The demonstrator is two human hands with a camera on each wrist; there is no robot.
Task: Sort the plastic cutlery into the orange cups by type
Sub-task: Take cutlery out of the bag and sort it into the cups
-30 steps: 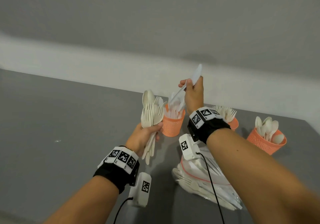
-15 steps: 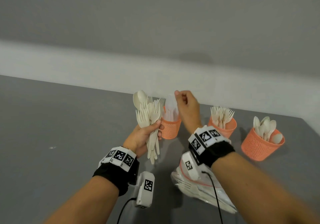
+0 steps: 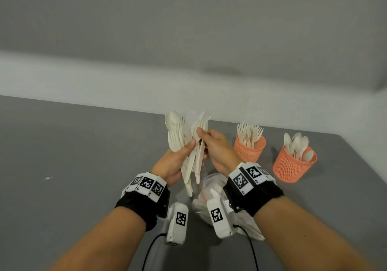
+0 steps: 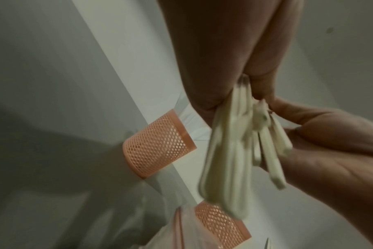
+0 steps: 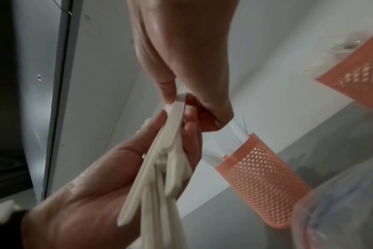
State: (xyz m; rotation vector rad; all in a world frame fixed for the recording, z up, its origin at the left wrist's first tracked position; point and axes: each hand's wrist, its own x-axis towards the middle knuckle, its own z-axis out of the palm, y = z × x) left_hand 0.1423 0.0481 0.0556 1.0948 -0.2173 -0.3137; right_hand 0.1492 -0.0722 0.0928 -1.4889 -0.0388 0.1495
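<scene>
Between the two sets of fingers, above the grey tabletop (image 3: 73, 166), a mixed bundle of plastic cutlery (image 3: 184, 143) stands roughly upright. The left hand (image 3: 173, 164) is curled round the handles of the bundle, thumb across its front, while the right hand (image 3: 215, 147) pinches one handle at the bundle's near edge with thumb and forefinger; the right wrist view shows that pinch on a single flat handle.

Just to the right of the right-hand fingers stands an orange cup of forks (image 3: 250, 148), and further right an orange cup of spoons (image 3: 293, 166). A third orange cup (image 5: 264, 183), holding clear pieces that look like knives, sits just behind the fingers; in the head view the hands hide it.

These pieces look very light, thin and smooth, so they should slide against one another easily and a loose grip may let several fan out or drop. Each is probably best taken by its handle, near the middle, and drawn out lengthwise while the left hand squeezes the rest.

Below the wrists lies a clear plastic bag (image 3: 211, 189), mostly covered by the right wrist camera. Which type the pinched piece is cannot be told, since its head is lost among the others, and the left wrist view is blurred.
</scene>
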